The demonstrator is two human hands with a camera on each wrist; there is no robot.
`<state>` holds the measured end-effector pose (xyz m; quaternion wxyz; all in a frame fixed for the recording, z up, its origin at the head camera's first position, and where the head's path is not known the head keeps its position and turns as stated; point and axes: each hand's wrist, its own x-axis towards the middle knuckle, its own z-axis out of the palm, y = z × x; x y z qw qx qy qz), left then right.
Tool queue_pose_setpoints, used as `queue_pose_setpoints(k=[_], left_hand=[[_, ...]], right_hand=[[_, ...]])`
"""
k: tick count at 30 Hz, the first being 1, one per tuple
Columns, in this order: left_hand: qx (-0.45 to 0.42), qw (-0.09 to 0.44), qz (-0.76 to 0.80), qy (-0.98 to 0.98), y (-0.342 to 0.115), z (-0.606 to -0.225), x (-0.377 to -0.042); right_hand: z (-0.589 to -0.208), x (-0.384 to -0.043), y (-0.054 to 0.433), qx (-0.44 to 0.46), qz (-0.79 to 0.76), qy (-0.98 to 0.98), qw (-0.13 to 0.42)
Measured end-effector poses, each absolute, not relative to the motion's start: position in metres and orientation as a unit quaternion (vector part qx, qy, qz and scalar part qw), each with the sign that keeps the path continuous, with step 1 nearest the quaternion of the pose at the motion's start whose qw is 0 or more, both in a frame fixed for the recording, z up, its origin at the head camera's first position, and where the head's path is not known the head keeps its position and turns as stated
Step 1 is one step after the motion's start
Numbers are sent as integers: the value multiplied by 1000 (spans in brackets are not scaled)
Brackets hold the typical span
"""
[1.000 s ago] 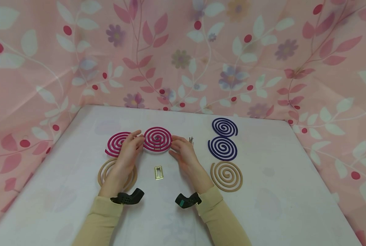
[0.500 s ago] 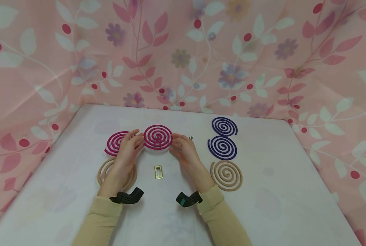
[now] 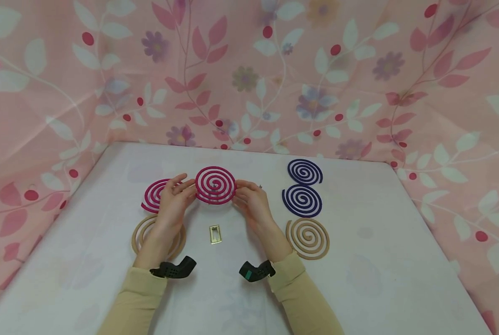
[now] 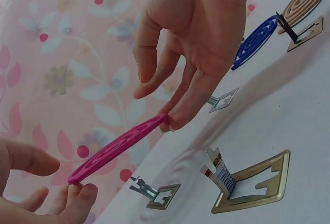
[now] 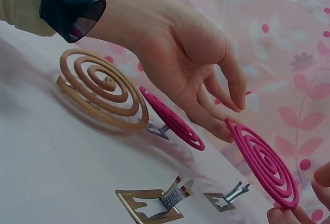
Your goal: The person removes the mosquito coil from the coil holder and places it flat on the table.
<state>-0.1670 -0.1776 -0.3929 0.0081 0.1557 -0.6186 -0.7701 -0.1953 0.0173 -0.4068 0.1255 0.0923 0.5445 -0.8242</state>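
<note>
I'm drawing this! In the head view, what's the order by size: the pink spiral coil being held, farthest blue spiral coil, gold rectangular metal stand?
Largest to smallest:
Pink spiral coil
Farthest blue spiral coil
Gold rectangular metal stand

The place looked like a draped booth for filming: flower-printed pink cloth (image 3: pixel 249 79) rose behind a broad white table (image 3: pixel 371 288) and along both its sides, and black wrist cameras (image 3: pixel 255 271) showed above the tabletop; whether this was inside a home or a studio could not be told
</note>
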Motion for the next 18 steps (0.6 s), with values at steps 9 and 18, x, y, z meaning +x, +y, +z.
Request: queue_pose_setpoints(k=[9,18], left_hand=[[151,22,-775,-614,-175,-392,-168],[142,28,-795,-589,-157,-392,-163]], right_hand=[[-405,-197,22,79,-813,569,98],[-401,-199,43,77,-796,596,68]])
